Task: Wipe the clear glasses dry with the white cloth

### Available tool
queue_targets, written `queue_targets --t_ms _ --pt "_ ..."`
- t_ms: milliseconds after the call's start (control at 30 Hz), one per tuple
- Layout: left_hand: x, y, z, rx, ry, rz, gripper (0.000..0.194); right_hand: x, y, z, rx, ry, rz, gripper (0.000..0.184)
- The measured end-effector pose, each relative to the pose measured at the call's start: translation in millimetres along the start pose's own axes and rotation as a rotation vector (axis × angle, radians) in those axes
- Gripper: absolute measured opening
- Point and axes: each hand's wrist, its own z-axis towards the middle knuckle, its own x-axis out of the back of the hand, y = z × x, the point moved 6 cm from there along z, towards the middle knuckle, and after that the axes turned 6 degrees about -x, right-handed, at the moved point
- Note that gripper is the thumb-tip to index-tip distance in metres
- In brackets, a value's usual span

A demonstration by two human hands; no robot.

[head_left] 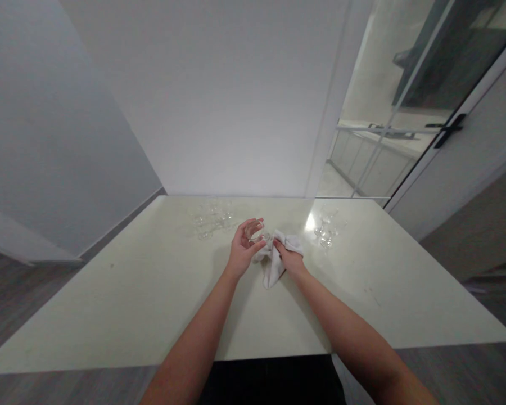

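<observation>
My left hand (243, 247) is curled around a clear drinking glass (254, 228), which tilts on its side above the table. A crumpled white cloth (272, 264) hangs from my right hand (287, 254), whose fingers pinch it close to the right end of the glass. Part of the glass near the cloth is hidden by the cloth and my fingers, so I cannot tell exactly where they touch. Both hands are over the middle of the pale table (160, 304).
Several clear glasses (211, 218) stand in a group at the back left of the table. Another few glasses (326, 230) are at the back right, by a bright reflection. A white wall (236, 112) rises behind the table; a glazed door with a black handle (450, 130) is on the right.
</observation>
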Motion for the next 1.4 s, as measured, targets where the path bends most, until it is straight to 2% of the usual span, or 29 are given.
queue_targets --t_ms 67,200,300,400,467,633,733,933,1100,1167,1267,1400 --pt "1.9 -1 0 0.013 0.008 -0.002 0.062 -2 2 -1 -0.029 -0.022 0.009 0.043" --pt "-0.7 -3 -1 0.02 -0.019 0.006 0.062 -11 4 -2 -0.097 -0.097 0.249 0.04" --pt "-9.1 -1 -3 -0.009 -0.083 0.042 0.063 -10 5 -1 -0.108 -0.056 0.318 0.039" --pt "-15.9 3 -4 -0.04 -0.132 0.079 0.061 -4 7 1 -0.122 0.003 0.253 0.04" --pt "-15.4 5 -4 -0.052 -0.125 0.085 0.061 -2 6 2 -0.107 -0.003 0.177 0.043" --pt "-1.9 9 -2 -0.078 -0.013 0.116 0.065 -1 -8 -2 0.058 -0.03 -0.026 0.043" --pt "3.6 11 -3 -0.105 0.054 0.142 0.067 -3 -11 -3 0.072 -0.048 -0.049 0.042" --pt "-4.4 10 -6 -0.125 0.021 0.223 0.068 0 -7 2 0.047 -0.028 -0.059 0.043" --pt "-5.7 11 -8 -0.158 0.022 0.291 0.07 0 -9 2 0.104 -0.019 -0.174 0.043" --pt "-4.4 13 -8 -0.199 0.018 0.37 0.069 3 -10 2 0.079 0.012 -0.168 0.046" --pt "-3.5 16 -8 -0.301 -0.014 0.627 0.064 8 -13 0 0.034 0.058 -0.029 0.051" --pt "-9.2 6 -7 -0.357 -0.161 0.892 0.057 8 -25 -8 0.111 0.022 0.213 0.053"
